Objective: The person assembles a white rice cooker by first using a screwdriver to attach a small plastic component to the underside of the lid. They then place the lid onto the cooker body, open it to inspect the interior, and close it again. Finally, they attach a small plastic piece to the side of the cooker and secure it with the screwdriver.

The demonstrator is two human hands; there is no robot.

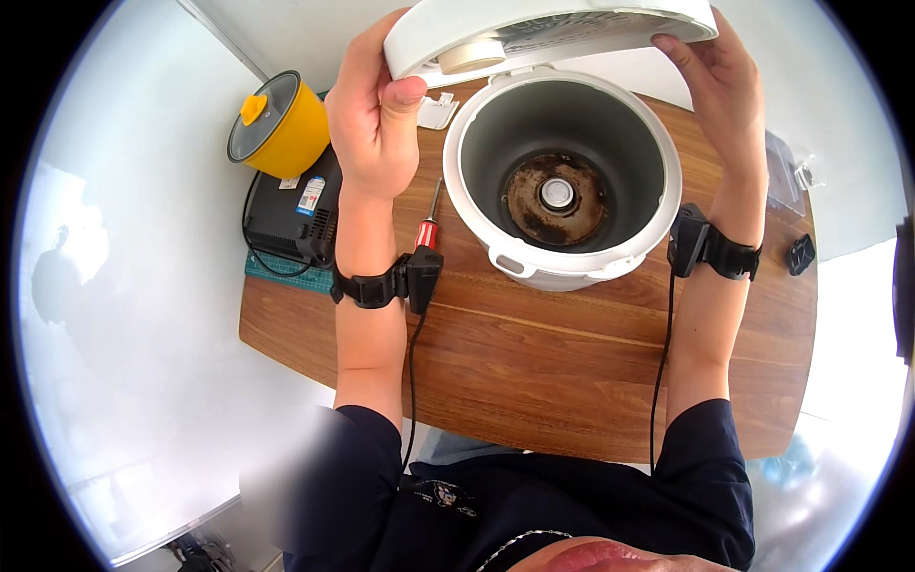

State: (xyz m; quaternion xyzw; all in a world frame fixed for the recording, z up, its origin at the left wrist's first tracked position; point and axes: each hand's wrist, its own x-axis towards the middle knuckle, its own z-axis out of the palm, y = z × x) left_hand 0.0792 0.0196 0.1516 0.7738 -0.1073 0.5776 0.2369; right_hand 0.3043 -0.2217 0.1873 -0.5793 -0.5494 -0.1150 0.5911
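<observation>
**Inspector A:** Start at the left edge. What stands there?

**Inspector B:** The wooden table [534, 362] has a rounded near-left corner. On its far-left part sits a yellow pot [286, 129] with a glass lid, on top of a black appliance [291, 214], which rests on a green mat [286, 275] reaching the table's left edge. A black cord loops beside the appliance.

**A:** Left hand?

**B:** The left hand [374, 119] is raised and clamped on the left rim of the white lid [548, 29], thumb pressed onto the underside edge. A red-handled screwdriver [431, 221] lies flat just right of that forearm, close to the cooker. A small white piece [437, 112] lies behind it.

**A:** The cooker itself?

**B:** The white cooker body [562, 176] stands upright at the table's far centre. Its pot is out; the grey inner wall is bare, and the round heating plate at the bottom is brown and stained, with a pale centre button. The lid is tilted up over its back edge.

**A:** Open room?

**B:** Bare wood runs across the whole near half of the table.

**A:** Right side?

**B:** The right hand [724, 91] grips the lid's right rim, fingers curled over it. A small black object [799, 254] lies near the right edge, with a clear plastic item [783, 176] behind.
</observation>
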